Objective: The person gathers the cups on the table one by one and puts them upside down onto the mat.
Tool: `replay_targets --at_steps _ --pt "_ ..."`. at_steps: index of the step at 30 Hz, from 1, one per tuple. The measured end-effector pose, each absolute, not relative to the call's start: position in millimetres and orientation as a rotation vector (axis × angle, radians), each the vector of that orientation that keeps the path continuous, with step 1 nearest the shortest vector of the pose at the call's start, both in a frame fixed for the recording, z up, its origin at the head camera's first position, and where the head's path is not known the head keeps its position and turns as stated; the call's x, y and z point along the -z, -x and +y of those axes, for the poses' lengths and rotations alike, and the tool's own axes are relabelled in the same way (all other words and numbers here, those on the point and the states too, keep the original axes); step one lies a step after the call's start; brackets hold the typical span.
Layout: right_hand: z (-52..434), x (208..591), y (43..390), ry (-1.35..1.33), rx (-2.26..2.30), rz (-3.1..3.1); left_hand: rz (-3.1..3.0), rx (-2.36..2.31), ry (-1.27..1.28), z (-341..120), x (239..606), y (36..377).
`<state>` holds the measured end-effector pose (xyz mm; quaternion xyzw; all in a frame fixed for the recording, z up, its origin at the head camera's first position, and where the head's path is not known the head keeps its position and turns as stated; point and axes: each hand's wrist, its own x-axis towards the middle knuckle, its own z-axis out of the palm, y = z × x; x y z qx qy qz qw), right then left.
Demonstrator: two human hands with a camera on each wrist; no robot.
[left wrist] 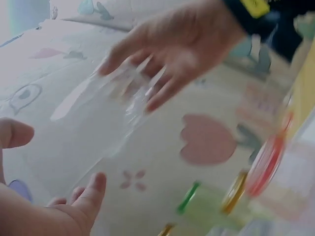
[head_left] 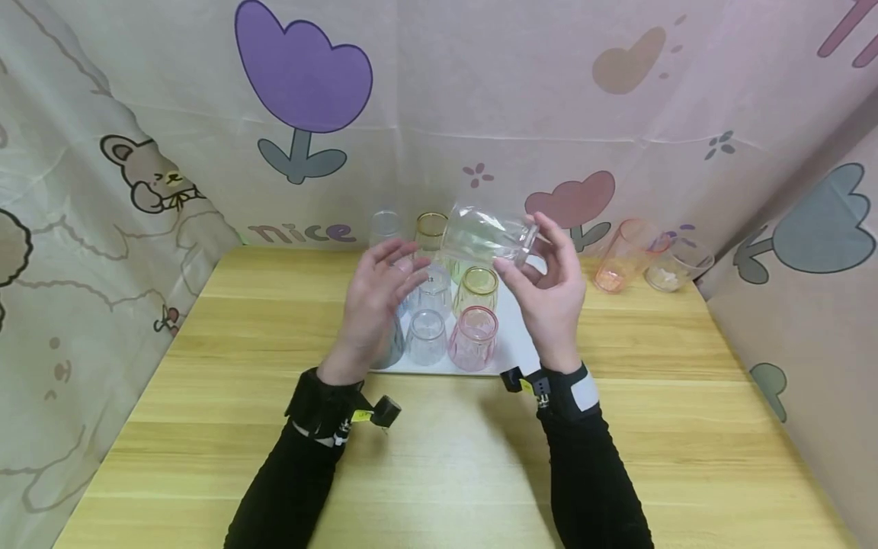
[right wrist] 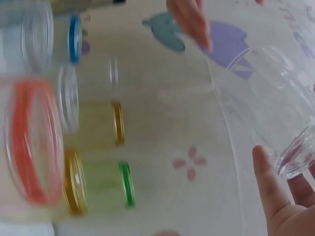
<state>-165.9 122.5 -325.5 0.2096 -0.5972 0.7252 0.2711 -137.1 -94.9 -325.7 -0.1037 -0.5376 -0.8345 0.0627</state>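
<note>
the right hand (head_left: 549, 301) holds a clear glass tumbler (head_left: 488, 234) in the air above the back of the white tray (head_left: 516, 347), at about 12 o'clock from the wrists. its fingers (head_left: 557, 236) are curled round the thick base end, thumb below, so the tumbler lies almost on its side with the open mouth turned to 9 o'clock, toward the left hand (head_left: 376, 305); held by the base like this, the rim stays free. the left hand is close to that rim, fingers (head_left: 394, 255) spread apart and only loosely bent, gripping nothing; whether a fingertip touches the glass cannot be told. the tumbler is colourless and see-through, faintly faceted along the wall, with a heavier bottom that shows in the right wrist view (right wrist: 295, 157). on the tray beneath stand more tumblers, packed close in rows, seemingly mouth down so each stands steady: a pink tumbler (head_left: 472, 338) at the front, a clear one (head_left: 427, 337) beside it, a yellow tumbler (head_left: 477, 290) behind. at 2 o'clock on the wooden counter (head_left: 439, 457), well apart from the tray, an orange tumbler (head_left: 620, 255) leans against the printed cloth backdrop (head_left: 480, 99).
</note>
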Motion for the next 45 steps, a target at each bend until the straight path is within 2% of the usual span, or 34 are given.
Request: replay_targets --at_steps 9,16,23,32,45 --pt "147.3 323.9 173.8 -0.383 -1.600 -1.737 -1.894 2.136 0.284 -144.1 319.6 142.6" --pt "164.4 330.2 183.9 -0.308 -1.269 -1.844 -2.225 1.808 -0.023 -182.3 329.7 154.1" --pt "179.6 336.9 191.1 -0.290 -1.071 -1.928 -2.582 1.682 -0.214 -205.4 364.3 177.2" --pt "191.7 346.9 200.9 -0.212 -1.052 -2.104 -2.832 1.586 -0.182 -215.0 406.1 193.0" --pt "199.7 370.0 229.9 -0.094 -0.971 -2.515 -2.967 1.553 -0.154 -205.8 420.8 194.2"
